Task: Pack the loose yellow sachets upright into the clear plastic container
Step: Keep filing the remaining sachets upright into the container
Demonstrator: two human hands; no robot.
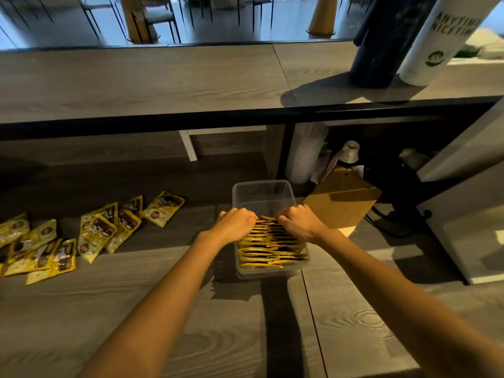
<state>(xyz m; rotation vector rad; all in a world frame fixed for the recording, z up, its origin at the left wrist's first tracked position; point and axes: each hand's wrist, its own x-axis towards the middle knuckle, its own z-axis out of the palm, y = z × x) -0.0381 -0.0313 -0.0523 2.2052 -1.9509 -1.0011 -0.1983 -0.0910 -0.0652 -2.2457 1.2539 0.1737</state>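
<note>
Grey wood-grain counter (136, 309), loose yellow sachets (90, 236) with brown print lying flat and overlapping, well to the left, clear plastic container (263, 189) at centre, its near part holding upright sachets (270, 249) in a tight row, left hand (237, 221) and right hand (298, 222) side by side, fingers curled over the row's far end

A clear plastic container (263, 188) stands on the wooden counter (136, 309) at the view's centre. A row of upright sachets (270, 249) fills its 6 o'clock half; the 12 o'clock half shows bare. The left hand (237, 221) and right hand (298, 221) meet at the row's far end, fingers curled down onto the tops of the sachets. Loose sachets (92, 233) lie flat at 9 o'clock, well apart from the container. A brown clipboard (343, 203) lies at 2 o'clock, near it.
</note>
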